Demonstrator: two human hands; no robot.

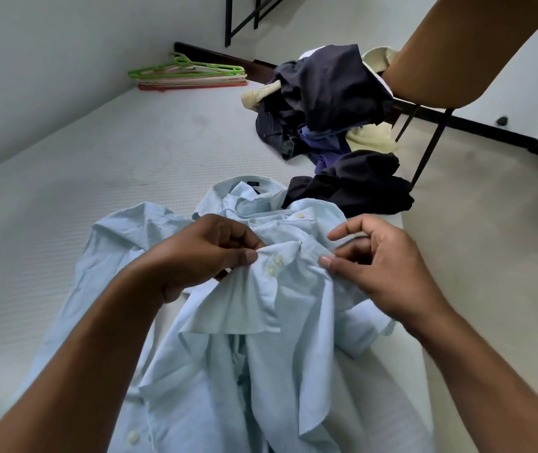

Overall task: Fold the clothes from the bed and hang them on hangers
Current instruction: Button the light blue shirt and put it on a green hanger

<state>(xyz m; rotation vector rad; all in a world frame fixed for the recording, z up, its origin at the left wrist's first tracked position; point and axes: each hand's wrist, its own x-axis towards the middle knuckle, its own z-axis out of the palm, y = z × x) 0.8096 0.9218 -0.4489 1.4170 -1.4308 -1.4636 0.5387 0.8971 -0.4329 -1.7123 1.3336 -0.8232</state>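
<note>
A light blue button-up shirt (261, 322) lies crumpled on the white mattress (97, 165), collar toward the far side. My left hand (202, 253) pinches a buttoned cuff of the shirt between thumb and fingers. My right hand (378, 259) pinches the same cuff from its other side, thumb and curled fingers on the cloth. The cuff is lifted a little above the rest of the shirt. A stack of plastic hangers (192, 75), green on top and pink and red below, lies at the far end of the mattress by the wall.
A heap of dark navy, purple and cream clothes (326, 106) sits on the far right of the mattress, with a black garment (356, 184) nearer me. A brown chair (457, 50) on black legs stands to the right of the bed. A wall runs along the left.
</note>
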